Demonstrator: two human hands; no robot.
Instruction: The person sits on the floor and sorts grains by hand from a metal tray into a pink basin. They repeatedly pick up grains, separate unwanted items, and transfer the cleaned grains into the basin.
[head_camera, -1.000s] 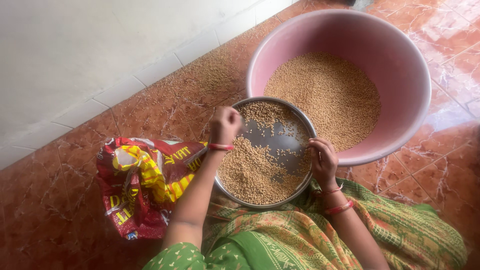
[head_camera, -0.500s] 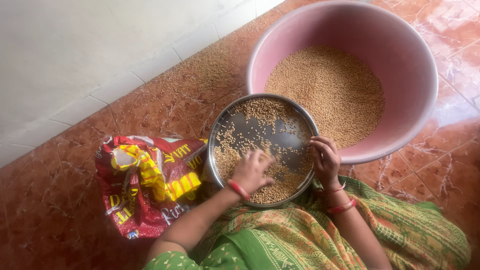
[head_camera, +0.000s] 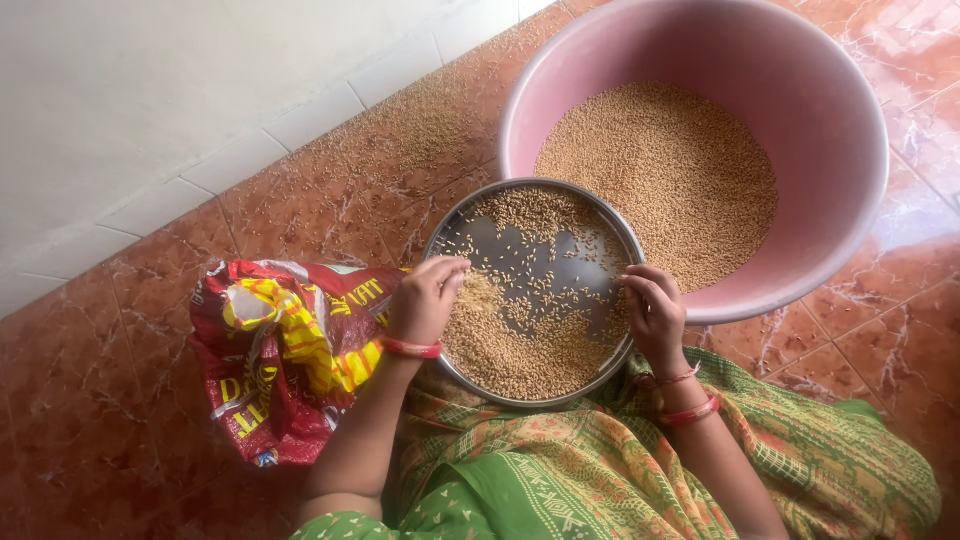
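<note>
Two hands at work: left hand (head_camera: 428, 298) curled over wheat grains (head_camera: 500, 345) at centre frame, pinch contents hidden; right hand (head_camera: 652, 315) gripping steel plate (head_camera: 600, 215) rim. Risk of tilt, spilling onto tiled floor (head_camera: 330, 205) instead of pink tub (head_camera: 850, 120).

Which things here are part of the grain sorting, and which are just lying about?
In use:
- steel plate with grain, on the lap
- left hand, fingers pinched at the grain by the plate's left rim
- right hand, holding the plate's right rim
- pink tub holding grain

Lying about:
- red and yellow bag, crumpled on the floor
- spilled grain by the wall
</note>
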